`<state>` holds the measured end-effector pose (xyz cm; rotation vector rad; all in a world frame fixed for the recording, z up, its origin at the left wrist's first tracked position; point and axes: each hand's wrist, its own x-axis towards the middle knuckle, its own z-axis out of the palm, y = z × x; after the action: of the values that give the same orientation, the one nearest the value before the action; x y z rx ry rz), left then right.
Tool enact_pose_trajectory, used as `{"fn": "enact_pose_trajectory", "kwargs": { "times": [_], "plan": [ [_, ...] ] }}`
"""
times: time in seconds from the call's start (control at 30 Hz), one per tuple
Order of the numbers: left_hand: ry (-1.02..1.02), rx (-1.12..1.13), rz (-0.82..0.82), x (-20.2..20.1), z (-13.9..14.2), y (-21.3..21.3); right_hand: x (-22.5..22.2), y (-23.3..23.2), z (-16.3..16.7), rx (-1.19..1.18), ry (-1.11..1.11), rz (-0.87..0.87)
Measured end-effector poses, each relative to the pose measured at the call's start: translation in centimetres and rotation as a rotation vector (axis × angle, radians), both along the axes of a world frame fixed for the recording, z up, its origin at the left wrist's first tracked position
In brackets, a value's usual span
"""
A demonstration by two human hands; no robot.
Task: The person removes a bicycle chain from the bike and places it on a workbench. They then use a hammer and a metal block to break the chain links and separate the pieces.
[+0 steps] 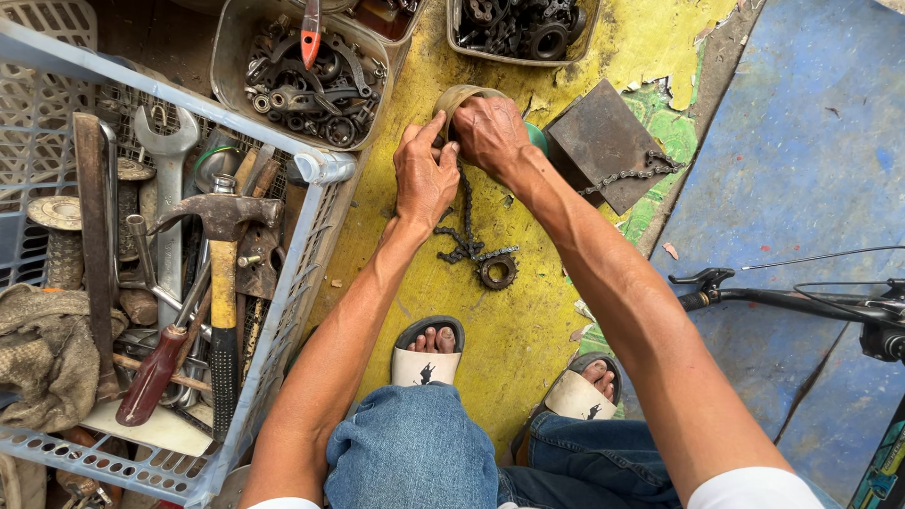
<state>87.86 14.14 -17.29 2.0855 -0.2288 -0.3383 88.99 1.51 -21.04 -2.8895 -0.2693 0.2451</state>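
Both hands meet over a chain (464, 226) lying on the yellow floor (528, 330). Left hand (424, 174) pinches the chain's upper end between thumb and fingers; right hand (490, 132) curls closed beside it. A sprocket (497, 271) touches the chain's lower end. Crate (283, 311) at left holds a hammer (222, 273).

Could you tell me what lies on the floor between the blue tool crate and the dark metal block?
In the head view, both hands working a bicycle chain lie between the crate and block.
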Motion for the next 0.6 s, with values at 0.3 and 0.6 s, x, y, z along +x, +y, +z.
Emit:
{"fn": "enact_pose_trajectory", "kwargs": {
  "times": [0.3, 0.6],
  "plan": [
    [0.004, -0.03, 0.007, -0.4, 0.2, -0.2, -0.1, -0.3, 0.8, 0.094, -0.005, 0.042],
    [-0.032, -0.014, 0.033, -1.2, -0.9, 1.0, -1.8, -1.6, 0.5, 0.266, 0.14, 0.023]
  ]
}}
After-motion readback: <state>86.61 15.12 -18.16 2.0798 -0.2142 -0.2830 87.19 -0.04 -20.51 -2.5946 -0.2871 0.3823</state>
